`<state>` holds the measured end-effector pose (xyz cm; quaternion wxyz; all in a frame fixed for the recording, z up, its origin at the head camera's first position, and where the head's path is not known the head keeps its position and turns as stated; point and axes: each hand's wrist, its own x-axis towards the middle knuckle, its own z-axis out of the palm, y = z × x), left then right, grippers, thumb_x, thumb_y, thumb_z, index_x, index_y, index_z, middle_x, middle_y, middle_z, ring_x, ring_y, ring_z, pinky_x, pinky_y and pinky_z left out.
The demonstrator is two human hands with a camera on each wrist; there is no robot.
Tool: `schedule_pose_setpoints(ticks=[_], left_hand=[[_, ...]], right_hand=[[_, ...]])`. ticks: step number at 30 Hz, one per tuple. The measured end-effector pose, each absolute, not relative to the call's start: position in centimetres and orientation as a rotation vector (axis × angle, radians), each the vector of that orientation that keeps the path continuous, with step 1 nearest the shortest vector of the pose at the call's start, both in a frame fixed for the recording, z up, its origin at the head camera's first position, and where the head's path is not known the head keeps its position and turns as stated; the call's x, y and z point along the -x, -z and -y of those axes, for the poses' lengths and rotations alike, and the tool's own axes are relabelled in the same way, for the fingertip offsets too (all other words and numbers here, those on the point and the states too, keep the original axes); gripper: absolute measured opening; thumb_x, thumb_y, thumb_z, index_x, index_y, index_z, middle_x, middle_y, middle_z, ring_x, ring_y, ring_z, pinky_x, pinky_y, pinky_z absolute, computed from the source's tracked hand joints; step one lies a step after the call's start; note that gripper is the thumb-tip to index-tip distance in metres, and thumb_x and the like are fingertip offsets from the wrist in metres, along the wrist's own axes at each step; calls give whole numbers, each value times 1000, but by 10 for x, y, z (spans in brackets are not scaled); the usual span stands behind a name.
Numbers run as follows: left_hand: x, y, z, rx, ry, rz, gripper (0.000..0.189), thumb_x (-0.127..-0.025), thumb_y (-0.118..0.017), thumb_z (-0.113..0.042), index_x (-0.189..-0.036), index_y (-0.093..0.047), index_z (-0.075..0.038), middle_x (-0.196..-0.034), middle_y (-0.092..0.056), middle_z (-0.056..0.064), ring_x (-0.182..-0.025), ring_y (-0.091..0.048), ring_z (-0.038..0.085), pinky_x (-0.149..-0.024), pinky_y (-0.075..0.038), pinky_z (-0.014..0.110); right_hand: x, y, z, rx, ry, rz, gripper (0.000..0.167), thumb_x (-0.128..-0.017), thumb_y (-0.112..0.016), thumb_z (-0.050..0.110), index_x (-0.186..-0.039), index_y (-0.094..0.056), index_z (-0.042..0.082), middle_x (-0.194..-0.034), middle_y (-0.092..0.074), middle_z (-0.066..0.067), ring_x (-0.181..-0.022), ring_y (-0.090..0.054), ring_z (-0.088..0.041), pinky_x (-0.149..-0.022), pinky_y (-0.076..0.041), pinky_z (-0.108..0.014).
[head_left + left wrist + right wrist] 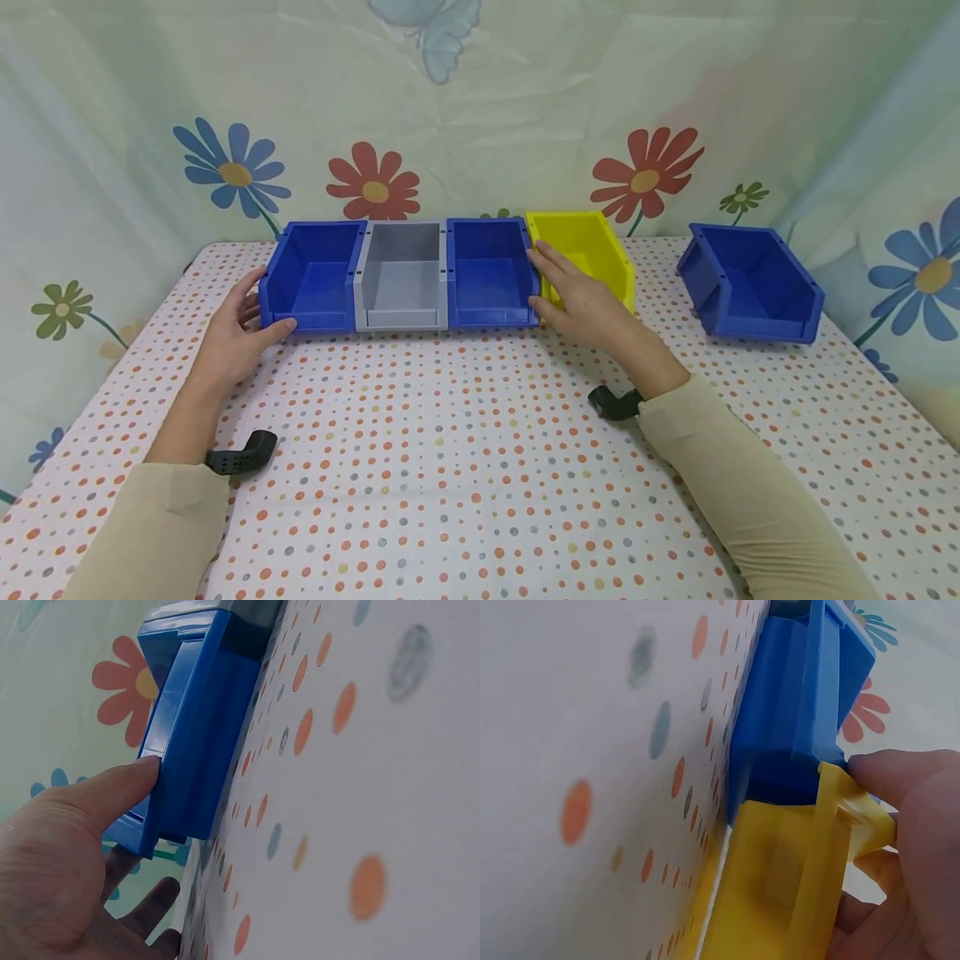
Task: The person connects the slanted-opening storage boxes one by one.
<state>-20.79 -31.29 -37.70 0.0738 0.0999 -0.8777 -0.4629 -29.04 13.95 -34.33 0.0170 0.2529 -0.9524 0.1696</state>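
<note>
Four bins stand side by side along the back of the table in the head view. My left hand [232,329] is at the left end, its thumb on the front corner of a blue bin [318,292] and its fingers spread along the outer side. To its right come a grey bin [402,287] and a second blue bin [491,283]. My right hand [588,304] reaches across the yellow bin [618,258], fingers extended to the second blue bin's right wall. In the right wrist view, the thumb [889,771] touches near the corner where the blue and yellow bins meet.
A further blue bin [753,283] stands apart at the right, turned at an angle. The dotted tablecloth [450,467] covers the table, and a flowered curtain [510,125] hangs close behind the bins. Black straps with short protruding pieces circle both wrists.
</note>
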Motion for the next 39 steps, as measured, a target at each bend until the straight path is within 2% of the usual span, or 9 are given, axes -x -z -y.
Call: schedule_pose_setpoints(ticks=[12, 19, 24, 30, 34, 39], left_hand=[[206, 380, 314, -311, 1391, 2647, 91, -99, -71, -32, -168, -11, -34, -168, -26, 25, -153, -28, 50, -118, -32, 70], [206, 379, 314, -318, 1384, 2647, 91, -99, -71, -33, -168, -11, -34, -168, -26, 24, -153, -28, 49, -118, -33, 69], [207, 378, 313, -319, 1388, 2642, 91, -99, -71, -32, -168, -11, -33, -168, -26, 24, -153, -28, 49, -118, -33, 69], [207, 378, 313, -323, 1388, 2640, 91, -99, -71, -31, -167, -10, -35, -168, -26, 24, -153, -27, 49, -118, -33, 70], [207, 378, 313, -322, 1382, 2643, 91, -100, -71, -31, -168, -11, -34, -168, -26, 24, -153, -27, 49, -119, -32, 69], [207, 378, 313, -314, 1368, 2644, 90, -100, -70, -31, -168, -11, -33, -168, -27, 24, -153, -28, 49, -119, -32, 69]], right_hand=[[289, 346, -137, -750, -561, 3070, 74, -109, -50, 32, -168, -9, 17, -176, -3, -5, -159, -23, -37, -125, -30, -57], [287, 346, -137, -718, -560, 3118, 85, -107, -54, 40, -168, 4, 24, -175, 7, 2, -160, -17, -36, -127, -25, -56], [286, 349, -139, -736, -545, 3114, 88, -107, -53, 44, -167, 9, 27, -175, 11, 4, -160, -19, -37, -126, -27, -57], [287, 351, -143, -756, -610, 3041, 86, -107, -53, 44, -167, 6, 29, -176, 6, 1, -160, -19, -36, -127, -26, -58], [287, 350, -146, -723, -664, 2950, 82, -107, -52, 42, -168, 0, 26, -176, -5, -5, -161, -15, -33, -129, -22, -58], [285, 347, -153, -696, -659, 2838, 75, -108, -52, 35, -168, -11, 20, -174, -15, -12, -159, -19, -38, -126, -24, -63]])
